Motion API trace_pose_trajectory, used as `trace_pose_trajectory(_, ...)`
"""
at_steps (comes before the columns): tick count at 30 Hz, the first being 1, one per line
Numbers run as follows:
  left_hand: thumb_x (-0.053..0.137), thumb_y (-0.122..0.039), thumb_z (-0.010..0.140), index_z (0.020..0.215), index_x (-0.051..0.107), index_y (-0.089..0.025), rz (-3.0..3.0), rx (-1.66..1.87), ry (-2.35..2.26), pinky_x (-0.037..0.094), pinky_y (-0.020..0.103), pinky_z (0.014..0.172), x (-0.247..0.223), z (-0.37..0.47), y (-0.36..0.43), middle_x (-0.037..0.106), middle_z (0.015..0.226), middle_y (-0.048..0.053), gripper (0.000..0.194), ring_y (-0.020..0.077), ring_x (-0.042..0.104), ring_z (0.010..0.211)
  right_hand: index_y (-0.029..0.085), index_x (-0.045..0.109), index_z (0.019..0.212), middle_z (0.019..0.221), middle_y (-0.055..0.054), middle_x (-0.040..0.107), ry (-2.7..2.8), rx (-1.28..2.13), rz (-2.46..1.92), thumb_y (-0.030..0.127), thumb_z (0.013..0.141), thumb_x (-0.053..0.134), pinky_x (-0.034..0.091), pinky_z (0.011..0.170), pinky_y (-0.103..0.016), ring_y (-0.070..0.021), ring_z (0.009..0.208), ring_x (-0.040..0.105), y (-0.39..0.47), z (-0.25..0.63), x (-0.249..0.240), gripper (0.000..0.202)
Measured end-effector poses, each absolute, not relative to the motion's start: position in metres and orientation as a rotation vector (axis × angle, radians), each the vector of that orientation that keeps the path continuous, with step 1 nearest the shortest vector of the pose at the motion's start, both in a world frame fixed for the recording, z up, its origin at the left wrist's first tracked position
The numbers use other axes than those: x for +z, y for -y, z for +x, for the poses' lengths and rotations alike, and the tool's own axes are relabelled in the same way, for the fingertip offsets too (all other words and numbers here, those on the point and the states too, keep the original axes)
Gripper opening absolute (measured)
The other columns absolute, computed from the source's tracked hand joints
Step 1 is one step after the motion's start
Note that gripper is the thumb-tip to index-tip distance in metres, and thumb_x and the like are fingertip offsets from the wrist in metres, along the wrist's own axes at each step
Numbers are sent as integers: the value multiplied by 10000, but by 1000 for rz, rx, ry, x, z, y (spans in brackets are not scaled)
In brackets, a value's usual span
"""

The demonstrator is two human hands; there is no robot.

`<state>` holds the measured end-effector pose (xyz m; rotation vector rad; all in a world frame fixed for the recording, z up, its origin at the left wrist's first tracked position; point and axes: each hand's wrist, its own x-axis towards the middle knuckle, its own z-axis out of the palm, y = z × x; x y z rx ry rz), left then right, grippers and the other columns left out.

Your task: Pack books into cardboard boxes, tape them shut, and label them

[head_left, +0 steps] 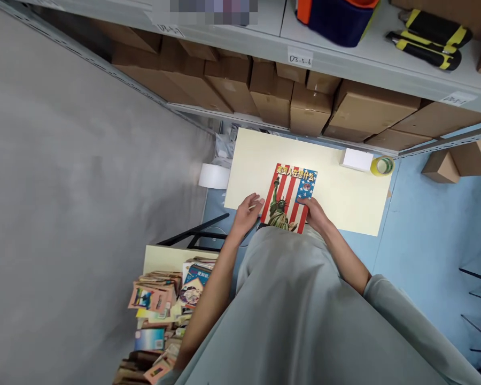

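Note:
A book (282, 198) with red and white stripes, a blue starred corner, a Statue of Liberty and yellow Chinese lettering is held before my body, over the near edge of a pale yellow tabletop (348, 198). My right hand (317, 215) grips its right edge, thumb on the cover and the other fingers hidden beneath. Just off the book's left edge is my left hand (248, 213), its fingers loosely apart and holding nothing.
At the table's far right are a white box (356, 159) and a tape roll (382, 166). Cardboard boxes (310, 109) fill a shelf above, with yellow-black tools (428, 48) higher up. Stacked books (156, 299) stand at lower left. A grey wall (72, 187) bounds the left.

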<state>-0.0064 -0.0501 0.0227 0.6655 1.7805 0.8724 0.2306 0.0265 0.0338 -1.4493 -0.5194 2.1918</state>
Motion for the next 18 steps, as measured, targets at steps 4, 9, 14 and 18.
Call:
trace_pose_trajectory(4, 928, -732, 702, 1180, 824, -162, 299, 843, -1385, 637, 471, 977, -3, -29, 41, 839, 1183, 181, 751, 335, 796, 1079, 225, 769, 1048, 1097, -74, 865, 634, 2219, -1431, 449, 737, 882, 640, 1049, -492, -344, 1104, 810, -38, 211, 26, 400)
trace_pose_trajectory(9, 977, -425, 642, 1147, 837, -182, 298, 938, -1501, 626, 487, 1029, -27, -52, 15, 858, 1131, 111, 577, 336, 783, 1116, 227, 718, 1018, 975, -21, 835, 873, 2106, -1643, 381, 764, 849, 625, 1010, -448, -252, 996, 776, -59, 177, -7, 325)
trace_pose_trajectory(14, 860, -250, 678, 1140, 832, -194, 353, 963, -1609, 626, 438, 1022, -56, -105, -26, 845, 1119, 83, 467, 292, 780, 1079, 222, 684, 915, 918, -1, 805, 993, 1999, -1783, 240, 787, 761, 621, 997, -419, -219, 924, 755, -93, 119, -44, 151)
trace_pose_trajectory(18, 851, -203, 679, 1206, 809, -144, 364, 900, -1650, 629, 403, 924, -76, -148, -66, 813, 989, 76, 532, 264, 769, 973, 208, 690, 952, 918, 24, 821, 906, 1975, -1763, 178, 851, 721, 591, 1075, -398, -181, 912, 770, -132, 70, -57, 110)
